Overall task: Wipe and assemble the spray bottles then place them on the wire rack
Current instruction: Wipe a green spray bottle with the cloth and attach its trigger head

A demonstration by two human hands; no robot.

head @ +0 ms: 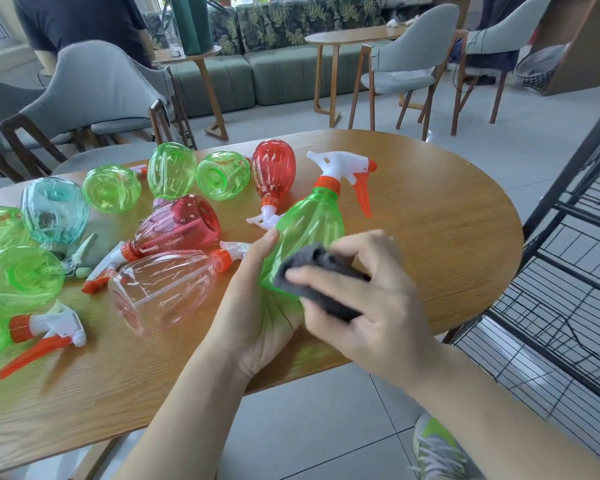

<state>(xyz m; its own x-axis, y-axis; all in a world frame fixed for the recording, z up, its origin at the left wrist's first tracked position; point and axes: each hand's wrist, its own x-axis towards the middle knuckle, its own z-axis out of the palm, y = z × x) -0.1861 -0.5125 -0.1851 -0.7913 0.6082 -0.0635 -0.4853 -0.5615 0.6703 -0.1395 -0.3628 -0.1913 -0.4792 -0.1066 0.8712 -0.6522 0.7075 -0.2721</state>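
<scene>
Wiping is the step in hand: the left hand cups the base of a green spray bottle, fingers curled round its lower body, and holds it tilted just above the near edge of the wooden table, while the right hand pinches a folded grey cloth against the bottle's side. The bottle already carries its white trigger head on an orange collar. It looks like thin, clear plastic, empty and so light; the ribbed wall probably flexes under a squeeze and may be slick, so the neck below the collar or the wide base seems the surest hold. More bottles, green, red, teal and clear, lie scattered toward the left and far edges, with at least 2 loose trigger heads among them. The black wire rack stands just beyond the table's right edge.
</scene>
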